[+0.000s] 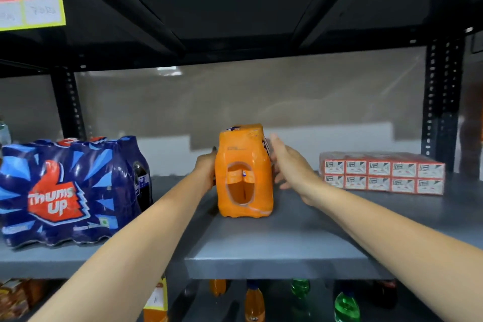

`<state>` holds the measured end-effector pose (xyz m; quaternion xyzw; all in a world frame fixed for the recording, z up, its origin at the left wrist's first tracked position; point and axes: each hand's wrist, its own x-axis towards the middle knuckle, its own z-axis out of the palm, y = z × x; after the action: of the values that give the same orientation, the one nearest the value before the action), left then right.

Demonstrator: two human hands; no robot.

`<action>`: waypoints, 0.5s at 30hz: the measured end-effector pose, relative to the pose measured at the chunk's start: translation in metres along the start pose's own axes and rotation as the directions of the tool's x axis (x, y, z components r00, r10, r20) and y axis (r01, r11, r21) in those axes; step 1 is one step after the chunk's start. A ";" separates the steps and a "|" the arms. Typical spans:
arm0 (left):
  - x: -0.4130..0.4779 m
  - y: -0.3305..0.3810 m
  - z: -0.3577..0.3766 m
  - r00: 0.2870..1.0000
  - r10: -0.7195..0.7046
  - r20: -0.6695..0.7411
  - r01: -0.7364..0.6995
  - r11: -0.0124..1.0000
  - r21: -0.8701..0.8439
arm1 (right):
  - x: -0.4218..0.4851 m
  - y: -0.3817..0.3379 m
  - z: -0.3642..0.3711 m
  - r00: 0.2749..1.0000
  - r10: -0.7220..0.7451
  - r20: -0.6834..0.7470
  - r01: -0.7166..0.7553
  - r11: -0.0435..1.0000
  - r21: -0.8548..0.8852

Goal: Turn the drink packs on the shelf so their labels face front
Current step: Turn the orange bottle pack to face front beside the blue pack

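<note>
On the shelf a small pack stands in the middle, the left hand at its nine o'clock side, the right hand at its three. A larger pack sits apart at nine o'clock, stacked boxes at three, bottles below at six.

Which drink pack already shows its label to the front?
The blue Thums Up pack on the left: its logo faces front. The orange pack shows only its narrow end.
</note>
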<state>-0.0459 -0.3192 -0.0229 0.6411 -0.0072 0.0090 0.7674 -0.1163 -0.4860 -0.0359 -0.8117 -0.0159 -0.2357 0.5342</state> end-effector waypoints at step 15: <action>-0.033 0.004 -0.006 0.900 0.414 0.137 -0.436 0.833 0.340 | 0.111 0.018 0.026 0.953 0.132 0.274 -0.207 0.941 0.269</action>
<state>-0.0786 -0.3123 -0.0205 0.7537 -0.1695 0.1620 0.6140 -0.0037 -0.4960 -0.0151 -0.7447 -0.0480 -0.0786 0.6610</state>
